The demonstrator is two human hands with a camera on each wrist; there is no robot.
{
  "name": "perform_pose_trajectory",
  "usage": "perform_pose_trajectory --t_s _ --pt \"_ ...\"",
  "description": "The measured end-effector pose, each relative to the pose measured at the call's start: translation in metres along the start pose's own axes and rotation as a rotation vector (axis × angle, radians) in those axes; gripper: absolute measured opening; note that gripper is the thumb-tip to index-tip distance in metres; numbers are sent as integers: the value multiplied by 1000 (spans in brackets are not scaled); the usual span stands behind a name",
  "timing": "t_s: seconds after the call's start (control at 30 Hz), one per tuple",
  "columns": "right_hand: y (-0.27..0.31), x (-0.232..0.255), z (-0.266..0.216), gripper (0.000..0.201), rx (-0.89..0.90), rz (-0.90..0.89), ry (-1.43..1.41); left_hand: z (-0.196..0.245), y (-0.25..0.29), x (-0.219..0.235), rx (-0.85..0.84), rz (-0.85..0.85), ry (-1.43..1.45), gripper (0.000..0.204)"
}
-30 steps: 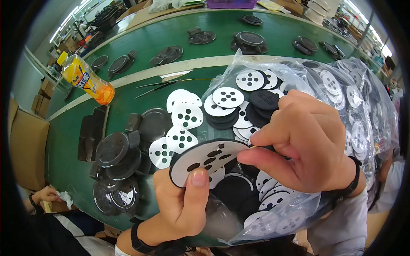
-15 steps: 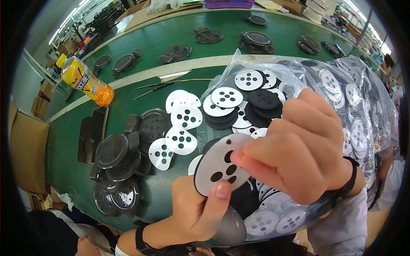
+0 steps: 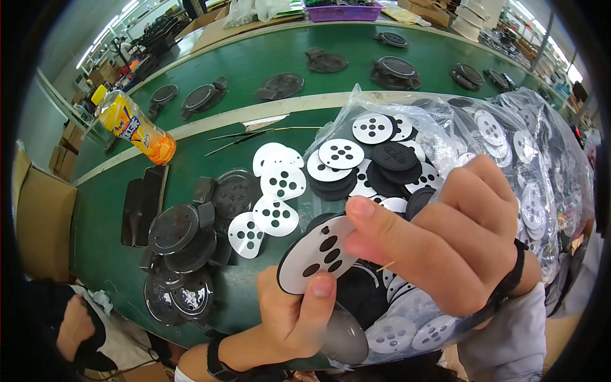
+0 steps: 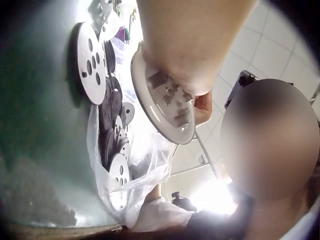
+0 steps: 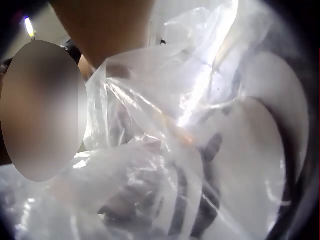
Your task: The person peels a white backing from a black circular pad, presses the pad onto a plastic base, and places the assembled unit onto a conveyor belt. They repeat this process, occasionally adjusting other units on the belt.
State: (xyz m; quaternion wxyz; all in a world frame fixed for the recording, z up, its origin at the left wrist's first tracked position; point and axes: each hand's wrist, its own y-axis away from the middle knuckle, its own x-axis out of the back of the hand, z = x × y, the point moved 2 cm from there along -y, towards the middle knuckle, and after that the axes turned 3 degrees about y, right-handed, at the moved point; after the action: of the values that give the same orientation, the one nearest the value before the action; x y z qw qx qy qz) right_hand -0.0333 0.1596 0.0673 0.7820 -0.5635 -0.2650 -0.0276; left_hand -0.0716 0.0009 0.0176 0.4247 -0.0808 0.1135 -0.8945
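My left hand (image 3: 289, 315) grips a round disc (image 3: 302, 270) with a white, holed face and a black rim, the thumb pressed on its lower edge. The disc is tilted up above the table. In the left wrist view, its glossy rear side (image 4: 157, 107) shows blocky raised shapes. My right hand (image 3: 445, 242) has its thumb and forefinger at the disc's upper right edge, partly covering it. From under those curled fingers pokes the end of a thin yellowish stick (image 3: 386, 265). Clear plastic and pale discs (image 5: 245, 165) fill much of the right wrist view.
An open clear bag (image 3: 439, 331) holds many white and black holed discs. Left of it lie thin white holed sheets (image 3: 282, 181) and stacked dark round parts (image 3: 173, 229). Tweezers (image 3: 245, 139) and an orange drink bottle (image 3: 137, 127) lie farther back. More dark parts (image 3: 280, 86) sit beyond.
The disc first moved right and tipped its face up, then turned more edge-on. My right fingers shifted along its upper edge, and the stick's end now shows below them. The head view shifted slightly.
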Motion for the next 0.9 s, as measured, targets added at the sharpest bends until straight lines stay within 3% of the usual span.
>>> perform_pose_trajectory --t_s 0.07,0.13,0.27,0.33,0.43,0.47,0.5,0.57,0.63,0.7,0.77,0.83,0.87,0.9 --pt "0 5 -2 37 18 -41 -5 -2 0 0 25 -26 -5 39" --pt "-2 5 -2 37 37 -80 -11 -6 0 -1 -165 46 10 25" --pt "-1 1 -4 32 39 -4 -85 -6 1 -2 -170 27 1 27" --pt "1 -1 -8 30 58 35 -105 -4 0 -2 -28 78 158 27" --pt "5 -4 -16 27 214 15 -204 -4 -2 -5 -108 95 253 26" --pt "5 -6 -17 26 230 -5 -249 -9 12 6 -179 -79 68 34" --pt "5 -7 -18 25 246 -26 -294 -8 12 6 -180 -78 66 34" --pt "4 -6 -14 25 221 -83 -333 -8 11 6 -51 -90 346 32" --pt "3 -12 -7 23 94 -20 -391 -5 8 6 73 -98 621 32" --pt "3 -15 0 18 108 4 -361 -2 5 6 189 -104 895 34" --pt "-1 -17 3 13 105 -90 -433 1 0 8 116 -118 800 41" --pt "-4 -12 10 12 134 -165 -485 3 -4 16 259 -41 391 46" --pt "-10 -8 16 12 59 -329 -615 7 -9 17 368 -91 332 51" --pt "-15 -4 19 13 -19 -497 -739 1 -13 16 354 -156 442 50"
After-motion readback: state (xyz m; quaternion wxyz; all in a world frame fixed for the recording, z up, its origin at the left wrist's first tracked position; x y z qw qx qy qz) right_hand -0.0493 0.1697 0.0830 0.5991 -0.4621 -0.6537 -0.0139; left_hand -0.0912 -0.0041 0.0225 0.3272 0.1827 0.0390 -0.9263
